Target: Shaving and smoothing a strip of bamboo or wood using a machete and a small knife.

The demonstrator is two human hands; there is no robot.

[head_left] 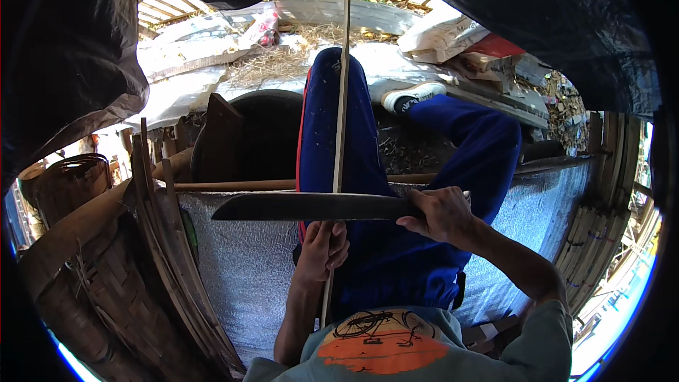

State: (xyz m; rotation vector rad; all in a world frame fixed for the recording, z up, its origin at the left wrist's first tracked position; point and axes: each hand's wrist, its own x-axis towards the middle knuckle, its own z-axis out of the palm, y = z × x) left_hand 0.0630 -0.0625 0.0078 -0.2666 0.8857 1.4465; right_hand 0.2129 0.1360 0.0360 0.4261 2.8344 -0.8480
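A long, thin bamboo strip point(341, 120) runs upright through the middle of the view, from my lap over my knee to the top edge. My left hand point(323, 253) is closed round its lower part, just below the blade. My right hand point(447, 218) grips a machete by its handle, which the fingers mostly hide. The wide dark machete blade point(297, 207) lies level across the strip, its tip toward the left. The blade covers a short stretch of the strip, and I cannot tell whether it cuts in. My blue trouser legs point(353, 148) are beneath.
Several bamboo strips point(159, 240) lean at the left beside woven bamboo pieces point(106, 297). Silver foil sheeting point(233, 262) covers the seat around me. Bundled strips point(601, 233) stand at the right. Dark plastic point(594, 35) hangs overhead. A white sack point(442, 34) lies at the far right.
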